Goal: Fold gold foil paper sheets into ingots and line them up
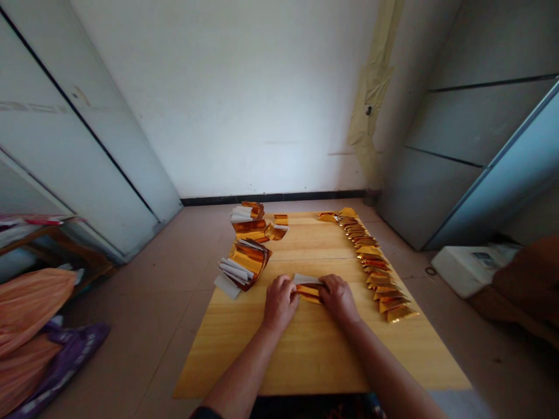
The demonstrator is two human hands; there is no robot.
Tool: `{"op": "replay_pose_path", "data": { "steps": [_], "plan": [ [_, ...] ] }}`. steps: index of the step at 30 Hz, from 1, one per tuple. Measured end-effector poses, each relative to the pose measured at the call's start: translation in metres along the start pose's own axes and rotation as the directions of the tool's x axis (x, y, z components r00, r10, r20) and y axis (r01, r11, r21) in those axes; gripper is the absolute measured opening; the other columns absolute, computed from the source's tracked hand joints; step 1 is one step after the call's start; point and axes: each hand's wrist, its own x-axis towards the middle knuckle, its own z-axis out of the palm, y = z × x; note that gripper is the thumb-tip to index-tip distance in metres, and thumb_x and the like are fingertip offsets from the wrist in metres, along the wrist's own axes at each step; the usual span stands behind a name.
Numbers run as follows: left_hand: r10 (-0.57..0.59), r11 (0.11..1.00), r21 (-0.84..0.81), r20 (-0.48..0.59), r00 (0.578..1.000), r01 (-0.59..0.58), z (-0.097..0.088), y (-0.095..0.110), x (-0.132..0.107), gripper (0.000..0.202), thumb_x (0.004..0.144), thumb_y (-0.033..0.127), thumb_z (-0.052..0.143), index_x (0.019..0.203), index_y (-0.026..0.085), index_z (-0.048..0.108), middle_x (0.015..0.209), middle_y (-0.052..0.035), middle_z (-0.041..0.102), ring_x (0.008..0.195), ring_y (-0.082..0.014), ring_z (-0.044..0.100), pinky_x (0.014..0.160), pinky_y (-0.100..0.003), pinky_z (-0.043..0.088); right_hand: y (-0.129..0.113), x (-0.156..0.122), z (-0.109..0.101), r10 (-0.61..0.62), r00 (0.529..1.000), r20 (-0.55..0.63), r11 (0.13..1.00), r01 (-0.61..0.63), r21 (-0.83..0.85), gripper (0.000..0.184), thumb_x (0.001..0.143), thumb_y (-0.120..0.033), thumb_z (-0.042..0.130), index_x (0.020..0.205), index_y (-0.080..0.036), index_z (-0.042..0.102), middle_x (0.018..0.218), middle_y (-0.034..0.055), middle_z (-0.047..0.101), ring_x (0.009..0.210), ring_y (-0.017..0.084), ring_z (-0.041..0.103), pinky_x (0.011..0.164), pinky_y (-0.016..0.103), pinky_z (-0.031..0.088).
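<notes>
My left hand (279, 302) and my right hand (338, 298) are both closed on one small gold foil paper (308, 286), white on its back, pressed against the wooden table (314, 355). To the left of my hands lies a curled stack of gold and white papers (242, 266), with another stack (248, 221) further back. Along the table's right edge runs a row of several folded gold pieces (375, 265).
A white device (469, 267) sits on the floor at the right beside grey cabinet panels (463, 145). Orange and purple bags (39, 331) lie on the floor at the left, under a low shelf. A white wall stands behind the table.
</notes>
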Motion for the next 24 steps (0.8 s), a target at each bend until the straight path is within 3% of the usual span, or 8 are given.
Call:
{"op": "replay_pose_path", "data": {
  "steps": [7,10,15,19,22,24],
  "plan": [
    [0.009,1.000,-0.020,-0.022,1.000,-0.009,0.003,-0.004,0.000,0.013,0.069,0.010,0.062,0.072,0.019,0.053,0.093,-0.0035,0.054,0.090,-0.0187,0.052,0.081,-0.033,0.043,0.001,0.009,0.001,0.060,0.998,0.004,0.996,-0.060,0.064,0.019,0.080,-0.019,0.050,0.066,-0.019,0.062,0.073,0.0036,0.061,0.070,0.014,0.056,0.069,0.024,0.040],
    [0.000,0.999,-0.035,-0.029,1.000,-0.001,0.003,-0.004,0.000,0.014,0.069,0.010,0.063,0.070,0.019,0.052,0.092,-0.0036,0.053,0.090,-0.0188,0.052,0.081,-0.033,0.044,0.000,0.006,0.001,0.039,0.999,0.015,0.991,-0.041,0.128,0.012,0.074,-0.017,0.053,0.073,-0.020,0.065,0.077,0.0031,0.065,0.075,0.015,0.058,0.072,0.024,0.042],
    [-0.044,0.998,-0.058,-0.086,0.995,0.039,0.004,-0.002,0.000,0.020,0.068,0.007,0.062,0.072,0.020,0.046,0.082,-0.0013,0.050,0.084,-0.0178,0.050,0.078,-0.032,0.046,-0.001,-0.002,-0.003,0.002,0.999,0.050,0.992,-0.009,0.129,0.024,0.071,-0.018,0.059,0.094,-0.019,0.066,0.085,0.0037,0.069,0.079,0.017,0.060,0.075,0.028,0.042],
    [-0.033,0.999,-0.039,-0.129,0.991,0.028,0.005,-0.003,0.000,0.030,0.069,0.008,0.062,0.096,0.019,0.052,0.093,-0.0053,0.054,0.094,-0.0209,0.052,0.084,-0.037,0.047,-0.003,-0.006,-0.010,-0.102,0.989,0.104,0.994,0.096,0.056,0.017,0.076,-0.013,0.055,0.086,-0.020,0.066,0.086,0.0041,0.067,0.085,0.018,0.057,0.077,0.028,0.037],
    [0.021,1.000,-0.019,-0.049,0.999,-0.022,0.004,-0.003,-0.001,0.052,0.072,0.007,0.060,0.121,0.022,0.048,0.110,-0.0075,0.055,0.107,-0.0226,0.050,0.092,-0.040,0.045,-0.007,-0.008,-0.014,-0.146,0.980,0.138,0.987,0.153,-0.043,0.019,0.078,-0.009,0.053,0.087,-0.021,0.066,0.087,0.0039,0.065,0.087,0.017,0.053,0.077,0.028,0.034],
    [0.030,1.000,0.006,0.007,1.000,-0.030,0.003,-0.004,-0.001,0.052,0.074,0.007,0.058,0.122,0.024,0.052,0.115,-0.0077,0.054,0.110,-0.0229,0.050,0.093,-0.041,0.044,-0.009,-0.009,-0.015,-0.187,0.970,0.153,0.973,0.204,-0.108,0.018,0.081,-0.010,0.053,0.089,-0.021,0.065,0.088,0.0039,0.064,0.087,0.017,0.051,0.078,0.028,0.032]
  ]
}}
